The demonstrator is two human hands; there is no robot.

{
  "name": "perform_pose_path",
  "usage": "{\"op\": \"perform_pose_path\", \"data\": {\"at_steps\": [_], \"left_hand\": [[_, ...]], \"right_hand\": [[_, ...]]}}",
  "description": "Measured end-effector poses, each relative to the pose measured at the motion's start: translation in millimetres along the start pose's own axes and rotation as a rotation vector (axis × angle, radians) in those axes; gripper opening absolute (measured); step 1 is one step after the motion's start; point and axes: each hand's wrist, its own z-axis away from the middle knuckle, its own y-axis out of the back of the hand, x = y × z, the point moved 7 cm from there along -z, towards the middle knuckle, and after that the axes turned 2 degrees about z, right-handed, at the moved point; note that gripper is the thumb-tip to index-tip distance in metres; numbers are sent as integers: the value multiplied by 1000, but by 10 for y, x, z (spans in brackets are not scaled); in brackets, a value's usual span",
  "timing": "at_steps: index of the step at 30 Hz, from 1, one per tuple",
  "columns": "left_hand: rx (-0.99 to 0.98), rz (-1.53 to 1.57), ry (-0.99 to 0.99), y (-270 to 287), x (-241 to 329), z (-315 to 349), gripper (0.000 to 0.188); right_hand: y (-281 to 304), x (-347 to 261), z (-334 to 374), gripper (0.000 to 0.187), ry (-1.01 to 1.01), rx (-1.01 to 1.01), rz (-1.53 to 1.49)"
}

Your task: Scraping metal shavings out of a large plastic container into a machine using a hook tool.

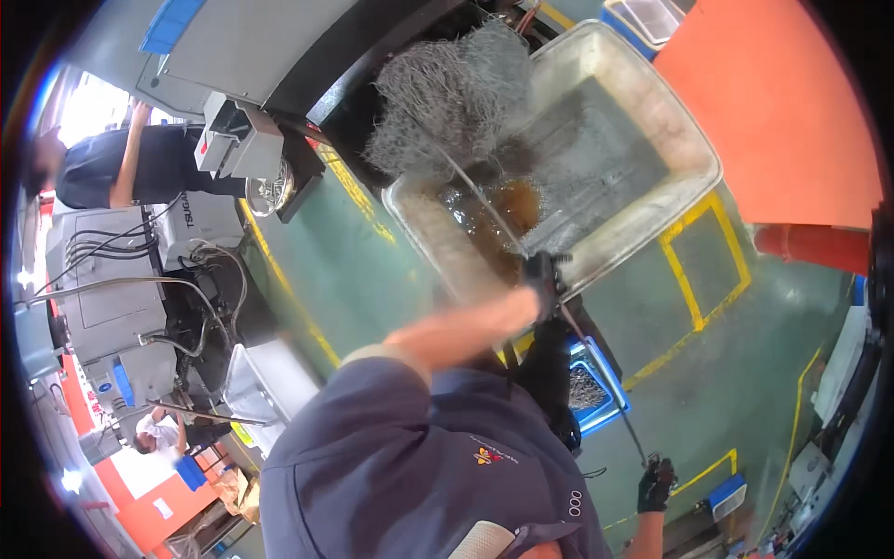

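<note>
A long thin metal rod (498, 222) runs slantwise across the scene. My left hand (547, 277), in a black glove, is closed around it near the rim of a large dirty white plastic tub (643, 70). Farther down, at the lower right, my gloved right hand (657, 482) grips the rod close to its near end. The far part of the rod reaches into a big tangle of grey metal shavings (438, 98), which hides its tip. This tangle lies at the tub's far left side, against a dark machine opening. Brown liquid (512, 207) pools on the tub's bottom.
A grey machine (251, 42) stands at the far left. Below the rod sits a blue crate (615, 401) holding small metal pieces. An orange-red panel (773, 112) borders the tub's right. One person (93, 168) stands at the left; another (166, 433) is farther off. Yellow lines mark the green floor.
</note>
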Motion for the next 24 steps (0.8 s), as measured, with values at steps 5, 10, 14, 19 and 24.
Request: {"op": "perform_pose_path", "data": {"at_steps": [5,10,14,19,24], "left_hand": [[-50,64,72,328,107,63,29],[-112,99,0,615,532,-440,32],[-245,158,5,682,363,-589,39],[-325,121,-69,598,127,-271,33],[-109,-3,-123,463,87,232,30]], "right_hand": [[-634,-307,16,17,500,0,1366],[-1526,-767,143,15,682,-53,1356],[-1483,-667,98,17,675,-81,1279],[-864,-29,-311,19,530,-147,928],[-581,429,-517,24,204,-229,366]]}}
